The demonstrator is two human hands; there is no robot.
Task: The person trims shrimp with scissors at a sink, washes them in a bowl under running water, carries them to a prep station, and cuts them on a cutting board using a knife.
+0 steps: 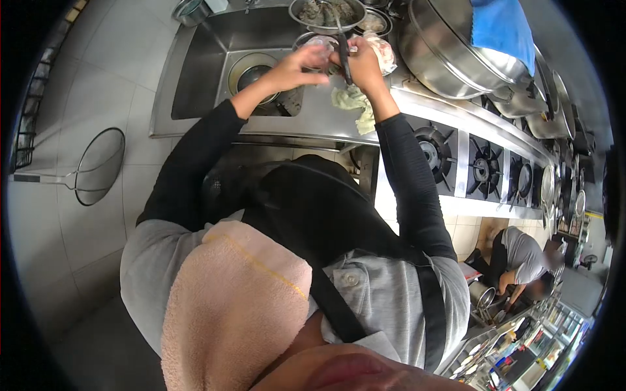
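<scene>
**Right hand (366, 66) at a plastic bag (386, 55), left hand (293, 70) spread, by the sink (199, 78)**

The left hand reaches across the right edge of the sink, its fingers apart; it is slightly blurred. Clear plastic shows by its fingertips, though whether they touch it cannot be told. The right hand is farther right of the sink, its fingers bent beside the bag, which holds something pale and pinkish. A black handle (345, 62) crosses in front of those fingertips, so how firmly they close, and on what, cannot be told.

The bag is to the right of the sink, above the steel surface (319, 117). The handle slants from a metal bowl (326, 27) of food just past the sink's far right corner; a smaller bowl (373, 23) is right beside that one. A crumpled pale green item (353, 101) lies right of the sink, nearer the wearer. Inside the sink is a round basin (236, 75).

Well to the right of the sink are a large steel pot (433, 55) draped with a blue cloth (502, 29), then gas burners (430, 155). A bending co-worker (525, 254) is farther off on that side. Left of the sink, a round mesh strainer (99, 168) shows against pale tiles (140, 124).
</scene>
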